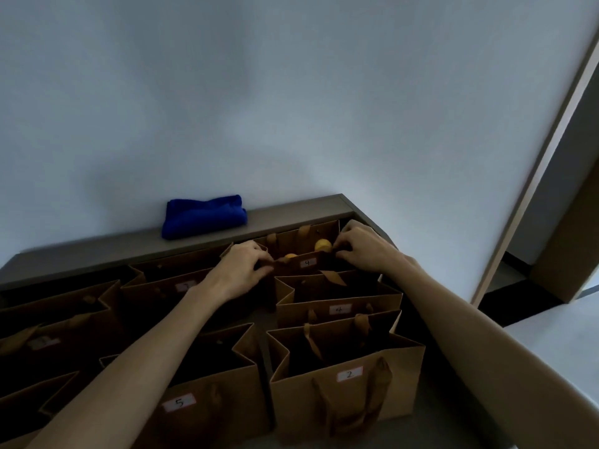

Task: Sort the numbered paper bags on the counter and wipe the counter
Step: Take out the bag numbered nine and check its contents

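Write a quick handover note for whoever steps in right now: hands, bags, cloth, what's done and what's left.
Left hand and right hand: each pinches the front rim of the far brown paper bag labelled 4, which holds round yellow items.
Other brown paper bags stand in rows on the grey counter; readable labels: a second 4, 2, 5.
The folded blue cloth lies untouched on the back ledge.
Done: nothing clearly finished.
Left: sorting, then wiping.
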`<state>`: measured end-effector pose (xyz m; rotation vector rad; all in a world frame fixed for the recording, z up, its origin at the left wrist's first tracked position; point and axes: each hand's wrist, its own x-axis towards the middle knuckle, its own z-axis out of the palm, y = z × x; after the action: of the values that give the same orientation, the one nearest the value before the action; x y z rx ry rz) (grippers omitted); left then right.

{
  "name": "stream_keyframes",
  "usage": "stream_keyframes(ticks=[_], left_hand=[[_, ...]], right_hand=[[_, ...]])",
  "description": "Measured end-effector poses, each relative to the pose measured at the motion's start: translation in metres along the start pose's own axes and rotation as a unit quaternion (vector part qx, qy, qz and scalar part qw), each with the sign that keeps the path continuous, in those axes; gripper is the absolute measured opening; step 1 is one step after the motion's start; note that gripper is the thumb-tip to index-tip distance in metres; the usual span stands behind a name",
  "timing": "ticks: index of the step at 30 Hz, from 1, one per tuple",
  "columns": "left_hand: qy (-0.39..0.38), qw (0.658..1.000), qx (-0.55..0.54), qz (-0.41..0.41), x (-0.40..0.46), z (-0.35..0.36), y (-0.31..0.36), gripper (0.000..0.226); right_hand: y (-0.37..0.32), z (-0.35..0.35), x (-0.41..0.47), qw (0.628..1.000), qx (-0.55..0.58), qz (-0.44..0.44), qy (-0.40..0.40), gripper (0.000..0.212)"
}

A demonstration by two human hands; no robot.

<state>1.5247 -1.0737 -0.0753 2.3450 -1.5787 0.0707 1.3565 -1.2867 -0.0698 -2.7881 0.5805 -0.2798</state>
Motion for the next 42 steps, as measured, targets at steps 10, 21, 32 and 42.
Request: stream_keyframes(ticks=[10, 21, 32, 42], left_hand=[[-0.087, 0.993, 0.04, 0.065, -0.001, -0.004, -0.002, 0.024], [-0.012, 0.998, -0.048, 0.043, 0.004, 0.001, -0.009, 0.021], [0.155, 0.971, -0.174, 0.05, -0.003, -0.085, -0.003, 0.024], [0.237, 0.927, -0.292, -0.014, -0.016, -0.115, -0.004, 0.042]], right_hand=[[0.008, -0.019, -0.01, 0.996, -0.04, -0.047, -0.057, 0.008], [0.014, -0.009, 0.0, 0.999, 0.023, -0.019, 0.021, 0.018], [0.004, -0.03, 0.0, 0.91, 0.405, -0.002, 0.086, 0.109], [-0.04, -0.032, 0.009, 0.778, 0.623, -0.02, 0.076, 0.099]])
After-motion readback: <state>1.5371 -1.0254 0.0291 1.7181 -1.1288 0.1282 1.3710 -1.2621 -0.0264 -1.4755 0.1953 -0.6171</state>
